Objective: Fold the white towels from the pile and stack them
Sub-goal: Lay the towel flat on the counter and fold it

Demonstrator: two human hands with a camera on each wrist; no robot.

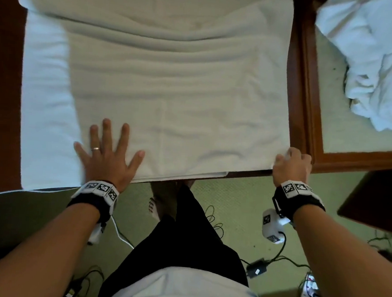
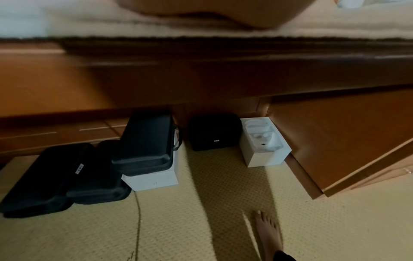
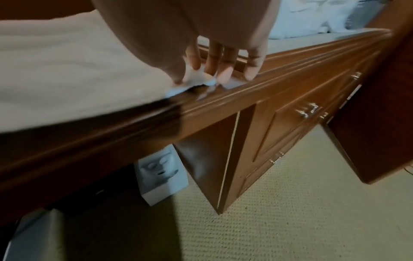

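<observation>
A large white towel [image 1: 171, 89] lies spread over the wooden table [image 1: 297, 85], on top of another white cloth [image 1: 44, 93] that shows at its left. My left hand [image 1: 108, 152] lies flat with spread fingers on the towel's near left corner. My right hand [image 1: 291, 163] pinches the towel's near right corner at the table edge. In the right wrist view the fingers [image 3: 223, 65] curl down onto that corner of the towel [image 3: 67, 70]. The left wrist view shows only the heel of my left hand [image 2: 201, 10] on the towel [image 2: 67, 19].
A crumpled pile of white towels [image 1: 379, 63] lies at the far right on the carpet. Under the table stand black cases [image 2: 145, 141] and white boxes [image 2: 266, 143]. Cables [image 1: 270, 260] run over the green carpet beside my bare foot [image 2: 267, 233]. A dark wooden panel [image 1: 375, 200] stands to the right.
</observation>
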